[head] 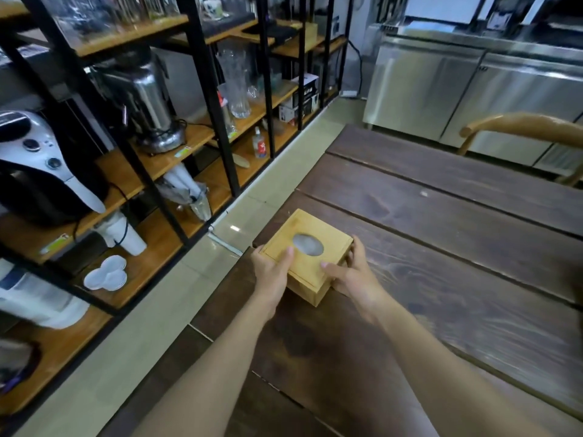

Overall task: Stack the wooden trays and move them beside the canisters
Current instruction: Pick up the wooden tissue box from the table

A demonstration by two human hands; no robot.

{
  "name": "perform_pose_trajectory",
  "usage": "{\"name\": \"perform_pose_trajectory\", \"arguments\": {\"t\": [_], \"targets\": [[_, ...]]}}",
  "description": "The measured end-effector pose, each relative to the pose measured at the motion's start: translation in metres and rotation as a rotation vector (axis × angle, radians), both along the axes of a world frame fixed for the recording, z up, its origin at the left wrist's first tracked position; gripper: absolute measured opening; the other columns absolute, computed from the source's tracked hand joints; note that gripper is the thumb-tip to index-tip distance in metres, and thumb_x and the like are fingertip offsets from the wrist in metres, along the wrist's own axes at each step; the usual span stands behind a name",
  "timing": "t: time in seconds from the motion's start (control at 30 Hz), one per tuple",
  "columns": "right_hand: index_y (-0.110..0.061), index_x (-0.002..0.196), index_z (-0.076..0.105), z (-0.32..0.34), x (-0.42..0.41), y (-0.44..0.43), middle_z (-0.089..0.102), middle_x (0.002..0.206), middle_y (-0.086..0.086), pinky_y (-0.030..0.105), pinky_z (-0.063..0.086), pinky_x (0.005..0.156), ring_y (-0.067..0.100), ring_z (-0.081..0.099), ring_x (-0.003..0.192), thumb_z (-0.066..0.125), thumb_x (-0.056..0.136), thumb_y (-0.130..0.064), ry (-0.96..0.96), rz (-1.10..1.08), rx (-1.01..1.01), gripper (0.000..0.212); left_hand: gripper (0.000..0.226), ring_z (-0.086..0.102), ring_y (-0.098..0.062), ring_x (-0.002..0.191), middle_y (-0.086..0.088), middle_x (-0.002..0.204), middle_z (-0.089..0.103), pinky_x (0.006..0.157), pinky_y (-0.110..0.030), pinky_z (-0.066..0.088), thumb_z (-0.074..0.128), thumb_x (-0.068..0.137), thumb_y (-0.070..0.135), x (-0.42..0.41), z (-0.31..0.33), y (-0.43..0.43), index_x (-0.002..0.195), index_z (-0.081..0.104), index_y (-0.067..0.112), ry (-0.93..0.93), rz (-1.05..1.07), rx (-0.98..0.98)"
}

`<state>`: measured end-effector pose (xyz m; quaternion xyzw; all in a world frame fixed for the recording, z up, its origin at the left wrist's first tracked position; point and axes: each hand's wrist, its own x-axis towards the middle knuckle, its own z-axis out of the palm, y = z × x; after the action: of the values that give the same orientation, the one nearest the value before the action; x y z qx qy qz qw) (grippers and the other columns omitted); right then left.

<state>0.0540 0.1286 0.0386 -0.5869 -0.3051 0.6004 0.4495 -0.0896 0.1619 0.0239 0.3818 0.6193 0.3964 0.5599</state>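
Both hands (315, 272) grip a square wooden box (307, 255), oval-holed lid.

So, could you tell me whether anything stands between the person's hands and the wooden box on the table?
No, both hands already touch it: the left hand grips its left side, the right hand its right side, thumbs on the lid. The wooden box sits on the dark table. No canisters are visible.

Both hands, left (272, 272) and right (352, 272), apparently clasp the wooden box (307, 257).
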Motion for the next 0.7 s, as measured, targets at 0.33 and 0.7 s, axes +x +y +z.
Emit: {"name": "perform_pose_trajectory", "arguments": {"t": [0.33, 0.7], "targets": [[-0.022, 0.134, 0.031, 0.043, -0.083, -0.05, 0.049, 0.102, -0.02, 0.016, 0.038, 0.081, 0.006, 0.044, 0.111, 0.071, 0.075, -0.005, -0.055, 0.117, 0.126, 0.073, 0.038, 0.053, -0.022, 0.105, -0.009, 0.12, 0.052, 0.081, -0.035, 0.046, 0.059, 0.089, 0.025, -0.086, 0.04, -0.049, 0.117, 0.033, 0.018, -0.08, 0.272, 0.063], [-0.017, 0.137, 0.029, 0.022, -0.175, -0.119, 0.049, 0.111, -0.015, 0.02, 0.036, 0.093, 0.006, 0.043, 0.113, 0.075, 0.073, -0.014, -0.086, 0.308, 0.119, 0.079, 0.028, 0.052, -0.02, 0.104, -0.001, 0.111, 0.054, 0.086, -0.038, 0.042, 0.053, 0.093, 0.022, -0.181, 0.035, -0.136, 0.113, 0.033, 0.026, -0.132, 0.477, 0.022]]}}
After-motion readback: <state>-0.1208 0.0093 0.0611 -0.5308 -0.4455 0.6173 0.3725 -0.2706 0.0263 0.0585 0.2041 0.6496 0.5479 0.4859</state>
